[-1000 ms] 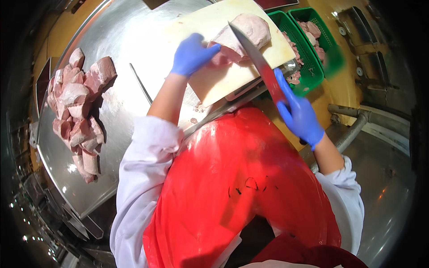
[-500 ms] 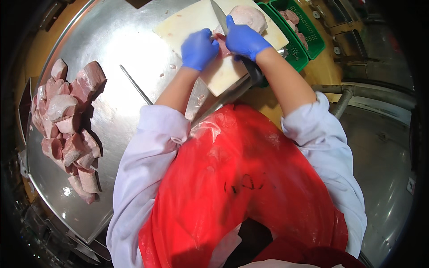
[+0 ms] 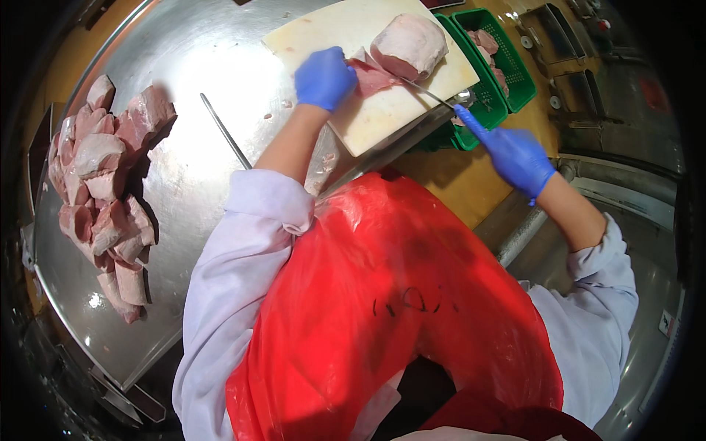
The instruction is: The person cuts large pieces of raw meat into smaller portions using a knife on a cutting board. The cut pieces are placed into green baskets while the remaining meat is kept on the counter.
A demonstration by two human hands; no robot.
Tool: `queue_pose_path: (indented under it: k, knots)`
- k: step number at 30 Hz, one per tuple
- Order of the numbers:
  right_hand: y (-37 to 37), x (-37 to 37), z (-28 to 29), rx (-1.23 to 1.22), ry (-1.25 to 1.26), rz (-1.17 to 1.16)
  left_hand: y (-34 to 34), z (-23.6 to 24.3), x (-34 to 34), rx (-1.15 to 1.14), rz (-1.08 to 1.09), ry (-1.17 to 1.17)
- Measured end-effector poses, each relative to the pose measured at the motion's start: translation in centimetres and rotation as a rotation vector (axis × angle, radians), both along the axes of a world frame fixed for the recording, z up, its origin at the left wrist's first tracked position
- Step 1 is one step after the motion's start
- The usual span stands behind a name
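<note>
On the white cutting board (image 3: 368,132) lies a thick chunk of raw meat (image 3: 412,48), and a thin flap of pink meat (image 3: 376,78) stretches from beside it toward the left. My left hand (image 3: 323,79), in a blue glove, is closed on the left end of that flap. To the right of the board, my right hand (image 3: 517,156) is wrapped round a knife, forefinger extended along it. The knife's blade (image 3: 428,93) reaches left across the board's edge, its tip at the flap beside the chunk. The knife's handle is hidden in the glove.
Many cut meat pieces (image 3: 103,158) are heaped on the left of the steel table (image 3: 184,235). Nearer me lies a thin metal rod (image 3: 223,128). Two green baskets (image 3: 523,88) stand beyond the board's right edge, with meat in them. A metal pipe (image 3: 518,239) runs below right.
My right hand has drawn the knife from above the board down and right, past its edge. The chunk now sits apart from my hands, fully visible. My left hand has stayed nearly in place.
</note>
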State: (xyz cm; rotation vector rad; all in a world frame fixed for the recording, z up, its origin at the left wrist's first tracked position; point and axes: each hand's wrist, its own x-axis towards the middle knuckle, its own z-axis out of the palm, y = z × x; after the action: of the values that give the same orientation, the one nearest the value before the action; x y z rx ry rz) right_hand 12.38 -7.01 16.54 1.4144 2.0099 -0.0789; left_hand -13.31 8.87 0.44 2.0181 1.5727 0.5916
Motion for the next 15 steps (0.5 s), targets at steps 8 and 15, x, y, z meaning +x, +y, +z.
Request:
queue_pose_path:
  k: [8, 15]
  knots:
    - [-2.4, 11.6, -8.5, 0.234, 0.227, 0.17, -1.6, -0.4, -3.5, -0.117, 0.141, -0.556]
    - [-5.2, 20.9, -12.9, 0.253, 1.022, -0.128, -9.1, 2.0, -11.3, -0.311, 0.371, -1.357]
